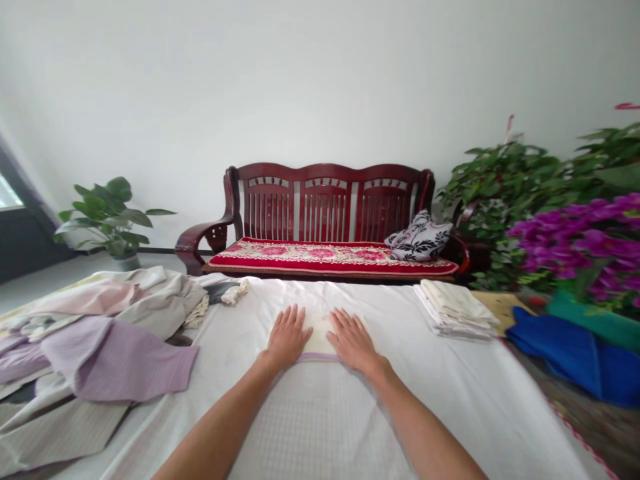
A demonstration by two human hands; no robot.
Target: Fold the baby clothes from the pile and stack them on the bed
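A small cream folded cloth (319,340) with a lilac edge along its near side lies flat on the white sheet (320,427). My left hand (289,335) rests palm down on its left part, fingers stretched out and a little spread. On the right part lies my right hand (354,339), also flat with its fingers extended. Both hands press on the cloth without gripping it, and they cover its left and right sides. Faint grid lines show on the sheet nearer to me.
A loose heap of clothes, with a lilac ribbed garment (120,360) on top, covers the left side. At the right stands a folded cloth stack (455,308). Beyond it lie a blue cloth (575,353) and purple flowers (590,243). A wooden bench (325,200) stands behind.
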